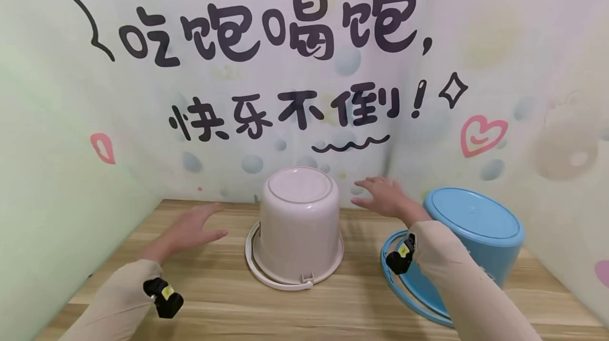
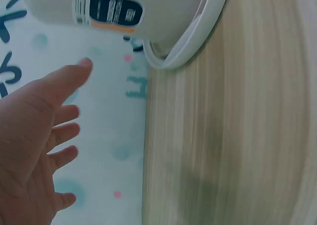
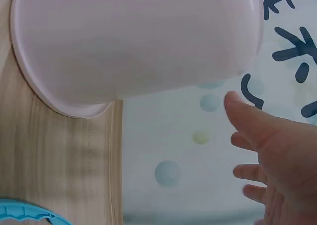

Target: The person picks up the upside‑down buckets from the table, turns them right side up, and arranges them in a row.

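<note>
A pale pink bucket [image 1: 301, 235] stands upside down on the wooden table, its handle [image 1: 278, 284] lying around the base at the left and front. On its side, the left wrist view shows a dark label [image 2: 116, 11] with a barcode. My left hand [image 1: 192, 229] hovers to the left of this bucket, fingers spread and touching nothing. To its right my right hand [image 1: 384, 196] is also held in the air with extended fingers, apart from the bucket. A blue bucket [image 1: 495, 254], likewise upside down, sits at the right, partly hidden behind my right forearm.
The wooden table [image 1: 228, 309] meets a printed wall sheet [image 1: 214, 166] with dark lettering right behind the pink bucket. A plain pale wall [image 1: 57, 198] borders the left side. The blue bucket's handle [image 1: 409, 298] lies on the table under my right forearm.
</note>
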### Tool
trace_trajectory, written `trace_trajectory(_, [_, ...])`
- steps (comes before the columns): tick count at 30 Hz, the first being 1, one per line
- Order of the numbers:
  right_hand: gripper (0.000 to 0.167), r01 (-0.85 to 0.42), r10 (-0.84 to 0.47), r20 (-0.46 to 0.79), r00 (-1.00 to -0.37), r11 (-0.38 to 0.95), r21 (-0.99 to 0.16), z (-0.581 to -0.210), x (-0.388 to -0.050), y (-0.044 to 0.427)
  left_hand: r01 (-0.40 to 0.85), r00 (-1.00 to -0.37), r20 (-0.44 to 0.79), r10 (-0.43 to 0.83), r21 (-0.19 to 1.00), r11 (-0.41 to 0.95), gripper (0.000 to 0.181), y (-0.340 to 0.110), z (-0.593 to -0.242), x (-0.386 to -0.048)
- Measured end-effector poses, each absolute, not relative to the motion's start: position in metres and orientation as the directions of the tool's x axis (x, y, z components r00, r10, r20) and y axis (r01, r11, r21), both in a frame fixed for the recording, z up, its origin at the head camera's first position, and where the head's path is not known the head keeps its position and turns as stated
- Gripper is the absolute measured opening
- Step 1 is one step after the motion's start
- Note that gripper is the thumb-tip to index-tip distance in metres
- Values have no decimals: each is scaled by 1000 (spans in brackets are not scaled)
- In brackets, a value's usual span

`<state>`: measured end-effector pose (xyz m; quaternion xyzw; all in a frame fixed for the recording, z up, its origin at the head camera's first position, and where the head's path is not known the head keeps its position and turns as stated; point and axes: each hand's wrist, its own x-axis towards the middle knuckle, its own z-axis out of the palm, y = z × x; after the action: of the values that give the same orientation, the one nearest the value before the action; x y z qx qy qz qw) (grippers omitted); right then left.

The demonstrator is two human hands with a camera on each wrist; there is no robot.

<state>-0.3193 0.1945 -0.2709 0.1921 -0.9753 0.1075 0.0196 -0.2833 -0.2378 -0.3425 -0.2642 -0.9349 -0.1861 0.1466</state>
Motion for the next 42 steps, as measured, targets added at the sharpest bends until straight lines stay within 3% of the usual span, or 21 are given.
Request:
trace_trajectory(3, [55, -442, -445, 47, -894, 861, -252, -277, -315, 194, 633, -760, 400, 512, 280, 722, 51, -229, -350, -278])
trace_trajectory(9, [47, -466, -490, -15, -872, 838, -285, -293, -303, 187, 635, -772, 297, 563, 395, 663, 42, -201, -352, -259])
trace_trajectory(14, [37, -500, -523, -8, -852, 818, -285, -314, -288, 181, 658, -747, 253, 615, 410, 631, 40, -182, -358, -249])
trace_trajectory(21, [27, -579, -614, -3, -789, 746, -329, -344, -279, 174, 715, -697, 288, 657, 352, 604, 36, -166, -371, -245])
trace_trajectory(28, [16, -655, -696, 11, -718, 671, -347, -366, -282, 170, 701, -706, 266, 657, 397, 593, 32, -155, -382, -244])
trace_trajectory(35, [4, -640, -671, 45, -740, 682, -353, -376, -283, 164, 711, -697, 251, 672, 363, 602, 22, -151, -391, -247])
trace_trajectory(42, [5, -614, -627, 69, -776, 727, -307, -381, -285, 158, 718, -687, 245, 684, 372, 588, 18, -150, -392, -252])
